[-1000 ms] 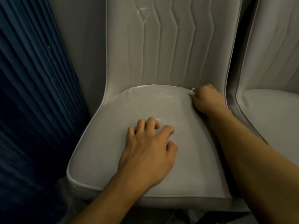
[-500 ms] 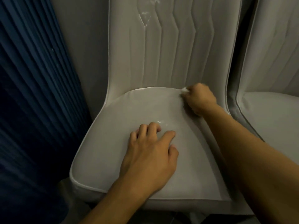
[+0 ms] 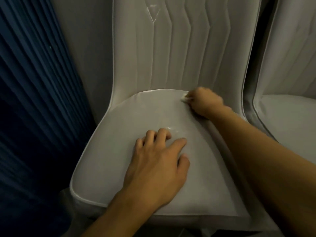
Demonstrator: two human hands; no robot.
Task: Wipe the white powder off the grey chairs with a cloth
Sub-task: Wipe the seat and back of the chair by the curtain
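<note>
Grey padded chair (image 3: 111, 159) fills the view, with a blue pleated curtain (image 3: 34, 100) to its left and a second grey chair (image 3: 290, 120) to its right. The left hand (image 3: 157, 166) rests palm-down on the middle of the seat, fingers loosely spread, holding nothing. The right hand (image 3: 205, 103), blurred, is curled around a small white cloth (image 3: 185, 99) at the seat's far right edge, where it meets the backrest. White powder (image 3: 153, 12) streaks the backrest high up.

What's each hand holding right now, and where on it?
Right hand: cloth, bunched in the fist, only a tip showing. Left hand: nothing, resting on the seat.
</note>
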